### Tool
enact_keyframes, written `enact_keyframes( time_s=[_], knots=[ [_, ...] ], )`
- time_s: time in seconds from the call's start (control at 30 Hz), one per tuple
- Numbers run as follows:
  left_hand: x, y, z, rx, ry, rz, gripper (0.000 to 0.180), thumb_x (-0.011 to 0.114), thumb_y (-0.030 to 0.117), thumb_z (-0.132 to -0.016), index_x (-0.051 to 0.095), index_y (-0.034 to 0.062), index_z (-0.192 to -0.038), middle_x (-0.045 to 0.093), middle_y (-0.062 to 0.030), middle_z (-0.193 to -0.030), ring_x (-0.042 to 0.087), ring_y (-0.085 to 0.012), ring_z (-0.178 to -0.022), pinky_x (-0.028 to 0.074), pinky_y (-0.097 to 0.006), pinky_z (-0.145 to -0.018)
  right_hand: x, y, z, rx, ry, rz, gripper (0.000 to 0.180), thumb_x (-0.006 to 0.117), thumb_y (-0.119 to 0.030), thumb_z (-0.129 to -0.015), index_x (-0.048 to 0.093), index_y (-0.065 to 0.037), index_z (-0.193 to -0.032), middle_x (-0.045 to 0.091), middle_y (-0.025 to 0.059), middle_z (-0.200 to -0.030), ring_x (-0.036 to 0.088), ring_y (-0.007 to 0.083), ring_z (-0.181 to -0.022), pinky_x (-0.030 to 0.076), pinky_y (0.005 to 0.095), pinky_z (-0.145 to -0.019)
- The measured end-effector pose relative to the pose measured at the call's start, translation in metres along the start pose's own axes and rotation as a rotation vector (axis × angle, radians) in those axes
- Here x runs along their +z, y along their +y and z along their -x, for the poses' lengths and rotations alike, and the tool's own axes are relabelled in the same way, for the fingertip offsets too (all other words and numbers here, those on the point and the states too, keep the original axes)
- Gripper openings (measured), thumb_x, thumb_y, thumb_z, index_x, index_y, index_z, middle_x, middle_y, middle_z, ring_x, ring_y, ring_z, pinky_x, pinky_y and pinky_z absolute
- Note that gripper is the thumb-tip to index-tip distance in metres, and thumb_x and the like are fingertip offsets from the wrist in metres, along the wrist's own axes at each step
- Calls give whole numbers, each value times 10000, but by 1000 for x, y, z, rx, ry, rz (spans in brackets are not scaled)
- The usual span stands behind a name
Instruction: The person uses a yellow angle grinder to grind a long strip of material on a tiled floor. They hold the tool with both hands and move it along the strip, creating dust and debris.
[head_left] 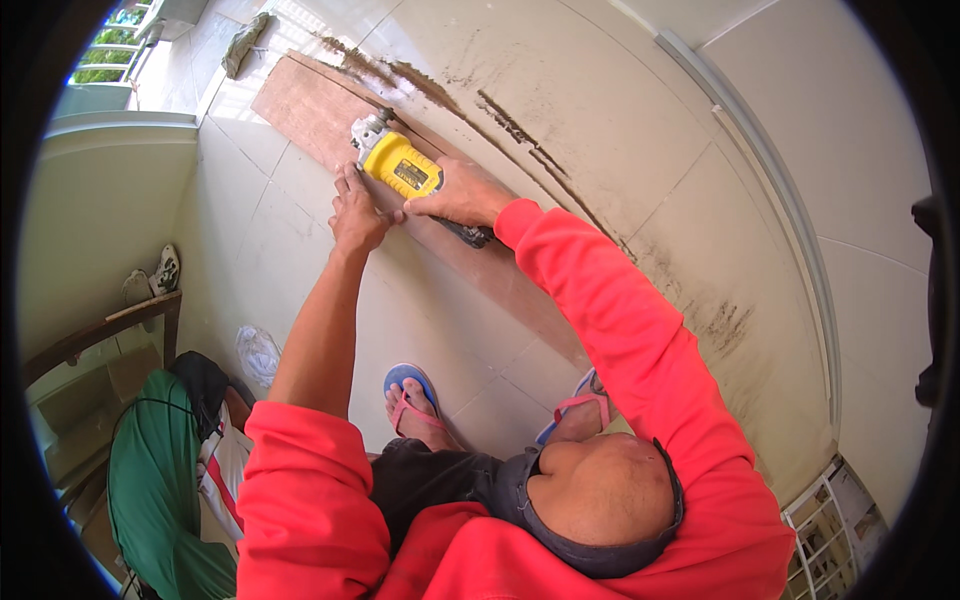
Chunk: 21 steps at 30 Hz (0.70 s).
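Note:
A yellow angle grinder [400, 166] with a grey metal head lies over a long brown tile [318, 106] on the pale floor. My right hand [460, 200] grips the grinder's body from the right, the dark handle end poking out below it. Just left of the tool, my left hand [356, 212] presses flat on the tile's near edge with fingers spread. Both arms wear red sleeves, the left one pushed up. I squat with both feet in blue flip-flops [408, 385] on the floor.
Dark dirt streaks [510, 125] run along the floor beyond the tile. A crumpled plastic bag [258, 352] lies at left near a wooden frame [100, 335] and green cloth [150, 480]. A white rack [830, 530] stands at lower right.

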<state>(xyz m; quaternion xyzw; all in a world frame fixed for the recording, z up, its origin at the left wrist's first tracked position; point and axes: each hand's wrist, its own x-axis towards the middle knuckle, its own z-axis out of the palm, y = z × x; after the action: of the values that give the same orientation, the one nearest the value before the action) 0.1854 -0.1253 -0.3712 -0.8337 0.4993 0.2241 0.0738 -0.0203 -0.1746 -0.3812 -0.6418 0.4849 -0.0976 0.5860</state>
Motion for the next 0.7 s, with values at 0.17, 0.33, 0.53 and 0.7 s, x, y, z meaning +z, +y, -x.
enact_keyframes(
  time_s=[0.17, 0.33, 0.53, 0.7],
  knots=[
    [1, -1, 0, 3, 3, -1, 1333, 988, 254, -707, 106, 122, -1697, 137, -130, -1777, 394, -406, -1512, 403, -627, -1148, -2, 1, 6, 6, -5, -35, 1004, 904, -599, -638, 618, 114, -1283, 726, 295, -1193, 714, 369, -1120, 558, 416, -964],
    [1, -2, -1, 9, 1, 13, 1327, 988, 247, -707, 111, 115, -1694, 144, -136, -1773, 394, -412, -1509, 404, -626, -1150, -2, 4, 9, 8, -2, -35, 938, 891, -568, -670, 626, 101, -1272, 734, 283, -1181, 724, 359, -1094, 565, 417, -945],
    [2, -2, -2, 11, 7, 15, 1308, 986, 242, -712, 121, 102, -1684, 158, -141, -1767, 401, -418, -1503, 411, -622, -1144, -1, 8, 12, 17, 1, -42, 859, 878, -531, -697, 643, 80, -1253, 746, 268, -1142, 735, 355, -1056, 575, 420, -918],
    [2, -2, -3, 10, 7, 11, 1302, 985, 245, -713, 124, 103, -1680, 167, -142, -1766, 404, -418, -1502, 414, -618, -1142, -1, 12, 14, 0, -5, -74, 825, 872, -523, -706, 653, 68, -1239, 745, 261, -1148, 731, 356, -1061, 572, 425, -924]
  ],
)
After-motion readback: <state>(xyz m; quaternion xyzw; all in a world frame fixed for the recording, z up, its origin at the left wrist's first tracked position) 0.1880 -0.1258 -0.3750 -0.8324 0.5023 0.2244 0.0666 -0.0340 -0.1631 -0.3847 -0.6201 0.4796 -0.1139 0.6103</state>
